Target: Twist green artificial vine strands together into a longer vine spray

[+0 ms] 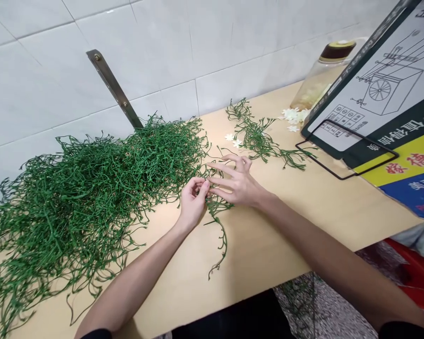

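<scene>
My left hand [192, 200] and my right hand [235, 181] meet at the middle of the wooden table [304, 226]. Both pinch a green plastic vine sprig [219, 226] whose tail hangs toward the table's front edge. My right hand's fingers are spread, with the thumb and forefinger on the sprig. A big heap of green plastic vines [81, 193] lies just left of my hands. A smaller bunch of green sprigs [259, 136] lies beyond my right hand, with small white plastic flowers [233, 140] beside it.
More white flowers [293, 115] sit by a clear jar with a dark lid [321, 70] at the back right. A printed cardboard box [385, 94] leans at right over a black wire frame [342, 155]. A metal bracket [115, 89] slants on the tiled wall.
</scene>
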Demonstrator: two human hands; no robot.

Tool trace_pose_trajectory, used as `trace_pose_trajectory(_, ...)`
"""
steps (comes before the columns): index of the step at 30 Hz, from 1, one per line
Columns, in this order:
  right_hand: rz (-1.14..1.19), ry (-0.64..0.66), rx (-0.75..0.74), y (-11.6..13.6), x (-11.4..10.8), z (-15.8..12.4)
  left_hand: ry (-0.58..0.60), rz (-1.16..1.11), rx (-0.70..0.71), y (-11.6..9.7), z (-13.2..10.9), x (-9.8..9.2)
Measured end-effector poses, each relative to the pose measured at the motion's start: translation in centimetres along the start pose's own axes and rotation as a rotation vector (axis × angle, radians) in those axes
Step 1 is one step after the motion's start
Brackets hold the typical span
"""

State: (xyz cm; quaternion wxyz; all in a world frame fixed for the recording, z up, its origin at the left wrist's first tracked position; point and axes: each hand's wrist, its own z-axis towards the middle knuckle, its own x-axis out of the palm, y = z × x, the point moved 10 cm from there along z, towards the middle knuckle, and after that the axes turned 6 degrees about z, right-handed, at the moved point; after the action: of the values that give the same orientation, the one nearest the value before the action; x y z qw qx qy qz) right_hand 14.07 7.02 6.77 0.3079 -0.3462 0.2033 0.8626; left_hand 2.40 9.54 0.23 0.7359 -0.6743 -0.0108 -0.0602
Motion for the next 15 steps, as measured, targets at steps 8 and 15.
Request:
trace_pose_trajectory(8,-0.07,-0.074,0.007,0.7,-1.1,0.3,0.002,-0.079,-0.031,0.6,0.1,0.0)
trace_pose_trajectory(15,-0.04,-0.07,-0.025,0.9,-0.7,0.1,0.019,-0.027,-0.025,-0.1,0.1,0.3)
